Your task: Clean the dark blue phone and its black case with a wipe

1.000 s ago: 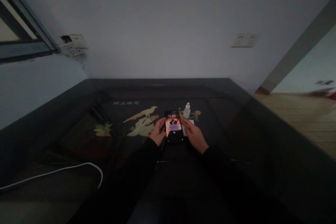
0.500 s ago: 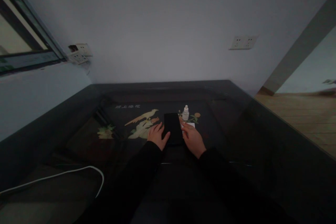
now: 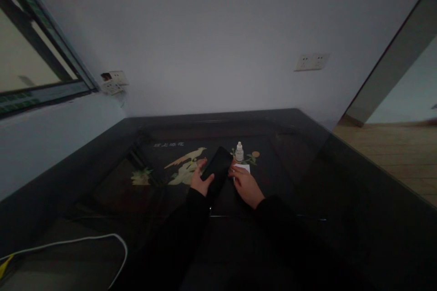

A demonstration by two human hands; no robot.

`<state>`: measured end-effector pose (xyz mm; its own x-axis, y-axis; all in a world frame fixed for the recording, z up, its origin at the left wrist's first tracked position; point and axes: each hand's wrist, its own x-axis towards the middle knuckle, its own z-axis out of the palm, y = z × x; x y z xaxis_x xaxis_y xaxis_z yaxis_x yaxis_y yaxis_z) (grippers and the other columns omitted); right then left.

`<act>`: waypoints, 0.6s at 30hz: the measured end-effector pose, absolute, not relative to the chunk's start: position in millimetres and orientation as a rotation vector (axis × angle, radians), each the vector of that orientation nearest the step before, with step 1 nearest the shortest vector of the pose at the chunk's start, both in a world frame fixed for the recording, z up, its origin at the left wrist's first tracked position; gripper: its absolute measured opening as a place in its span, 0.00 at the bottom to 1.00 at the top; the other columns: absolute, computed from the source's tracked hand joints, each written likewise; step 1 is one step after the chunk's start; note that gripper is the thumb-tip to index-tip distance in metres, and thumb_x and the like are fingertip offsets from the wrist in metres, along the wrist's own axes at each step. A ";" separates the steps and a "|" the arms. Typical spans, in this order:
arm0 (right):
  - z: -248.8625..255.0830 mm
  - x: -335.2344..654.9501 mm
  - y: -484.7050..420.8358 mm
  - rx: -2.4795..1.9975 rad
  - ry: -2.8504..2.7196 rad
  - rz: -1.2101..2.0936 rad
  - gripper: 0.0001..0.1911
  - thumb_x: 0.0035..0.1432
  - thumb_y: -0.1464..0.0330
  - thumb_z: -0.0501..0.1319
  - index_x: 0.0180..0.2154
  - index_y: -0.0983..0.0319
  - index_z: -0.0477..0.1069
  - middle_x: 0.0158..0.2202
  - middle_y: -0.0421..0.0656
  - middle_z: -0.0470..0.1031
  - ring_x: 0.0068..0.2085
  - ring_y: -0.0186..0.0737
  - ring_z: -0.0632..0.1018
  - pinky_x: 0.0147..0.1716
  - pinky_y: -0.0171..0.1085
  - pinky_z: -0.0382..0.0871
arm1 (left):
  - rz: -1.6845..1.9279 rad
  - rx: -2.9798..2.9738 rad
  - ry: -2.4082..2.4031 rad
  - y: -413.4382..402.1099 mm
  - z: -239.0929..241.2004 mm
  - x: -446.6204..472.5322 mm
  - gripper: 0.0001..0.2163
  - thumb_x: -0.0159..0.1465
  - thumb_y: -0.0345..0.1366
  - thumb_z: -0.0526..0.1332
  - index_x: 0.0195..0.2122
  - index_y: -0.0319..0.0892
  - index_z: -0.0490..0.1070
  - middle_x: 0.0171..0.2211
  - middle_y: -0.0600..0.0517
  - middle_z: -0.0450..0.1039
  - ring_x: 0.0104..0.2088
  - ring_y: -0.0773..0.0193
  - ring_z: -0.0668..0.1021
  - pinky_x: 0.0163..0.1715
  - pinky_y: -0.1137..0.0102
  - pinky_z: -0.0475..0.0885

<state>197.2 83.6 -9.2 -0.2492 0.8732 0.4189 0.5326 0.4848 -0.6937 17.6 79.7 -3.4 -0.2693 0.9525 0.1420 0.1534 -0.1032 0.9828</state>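
Note:
A flat black phone-like slab (image 3: pixel 218 166) is tilted to the right over the dark table. My left hand (image 3: pixel 202 181) grips its left edge, thumb across the front and fingers behind. My right hand (image 3: pixel 246 185) is beside the slab's right edge, its fingers drawn together. Whatever those fingertips pinch, if anything, is too small to make out. A small piece of white paper (image 3: pixel 245 168) shows just beyond the right hand, partly covered by it. Behind the paper stands a small white dropper bottle (image 3: pixel 239 152), upright, touched by neither hand.
The glossy dark table (image 3: pixel 290 145) bears a bird and flower inlay (image 3: pixel 186 163). A white cable (image 3: pixel 85 238) curves at the lower left. The wall behind has sockets (image 3: pixel 311 62); a window (image 3: pixel 30 45) is at the left.
The slab, upright in line with my view before, is now turned clockwise and gripped by my left hand. My right hand has shifted slightly lower and left. The view has shifted a little.

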 end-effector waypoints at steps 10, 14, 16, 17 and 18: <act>7.9 212.5 85.0 -1.106 -1.547 0.910 0.15 0.58 0.67 0.48 0.45 0.64 0.66 0.40 0.50 0.72 0.37 0.40 0.76 0.37 0.43 0.72 | 1.566 0.829 1.198 50.1 10.2 -2.8 0.28 0.35 0.42 0.71 0.39 0.39 0.72 0.32 0.50 0.76 0.31 0.61 0.77 0.34 0.68 0.71; 27.4 226.5 71.7 -1.013 -1.536 1.195 0.19 0.61 0.63 0.45 0.50 0.65 0.61 0.32 0.45 0.73 0.26 0.34 0.76 0.25 0.37 0.73 | 1.561 0.791 1.193 48.9 18.1 -10.1 0.25 0.36 0.39 0.72 0.38 0.40 0.72 0.28 0.53 0.75 0.27 0.65 0.75 0.30 0.71 0.70; 33.0 229.9 63.6 -0.981 -1.553 1.309 0.20 0.61 0.63 0.47 0.52 0.65 0.59 0.31 0.44 0.72 0.27 0.34 0.77 0.26 0.36 0.74 | 1.565 0.775 1.208 48.8 20.1 -12.1 0.24 0.37 0.39 0.71 0.37 0.40 0.71 0.27 0.54 0.73 0.26 0.67 0.74 0.29 0.71 0.69; 34.1 230.1 60.0 -0.972 -1.564 1.357 0.20 0.60 0.64 0.49 0.52 0.64 0.57 0.32 0.43 0.72 0.28 0.34 0.77 0.27 0.36 0.74 | 1.564 0.767 1.220 48.5 20.6 -12.5 0.23 0.38 0.39 0.71 0.36 0.39 0.70 0.26 0.55 0.73 0.25 0.67 0.74 0.29 0.70 0.69; 34.2 229.4 56.8 -0.966 -1.577 1.400 0.21 0.59 0.65 0.50 0.53 0.64 0.57 0.32 0.43 0.72 0.29 0.34 0.77 0.27 0.36 0.74 | 1.563 0.763 1.232 48.0 20.8 -12.4 0.22 0.39 0.39 0.71 0.35 0.39 0.69 0.26 0.55 0.73 0.25 0.67 0.73 0.29 0.70 0.69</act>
<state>229.4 56.8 34.2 -0.3894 0.9180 0.0751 0.0341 0.0959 -0.9948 -12.4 48.0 20.8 -0.3354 0.9380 -0.0872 -0.3044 -0.0203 0.9523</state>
